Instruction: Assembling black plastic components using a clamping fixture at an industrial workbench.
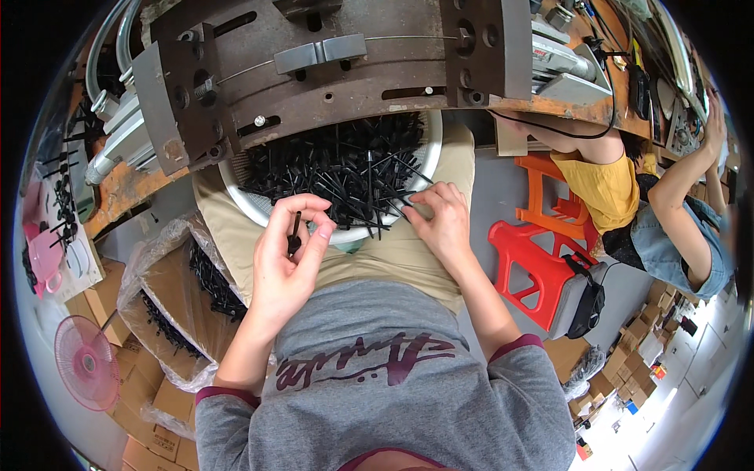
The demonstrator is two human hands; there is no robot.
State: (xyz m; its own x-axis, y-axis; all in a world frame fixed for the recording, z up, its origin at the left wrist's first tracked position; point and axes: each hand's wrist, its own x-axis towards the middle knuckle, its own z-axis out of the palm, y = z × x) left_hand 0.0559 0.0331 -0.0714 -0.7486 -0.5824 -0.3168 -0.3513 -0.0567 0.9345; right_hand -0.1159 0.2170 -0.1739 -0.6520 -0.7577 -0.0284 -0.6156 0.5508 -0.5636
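Pinching one thin black plastic rod (296, 229) upright, just in front of the white basin (263, 206), the left hand (287, 263) holds it lightly; the right hand (440, 220) closes narrowly on rods at the basin's rim. These look light, stiff, tangle-prone; the metal fixture (314, 71) overhangs closely

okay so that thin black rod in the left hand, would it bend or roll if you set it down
The black rod stands straight in the left hand, so probably stiff. It looks thin and round, so likely light and apt to roll. Those in the white basin lie tangled.
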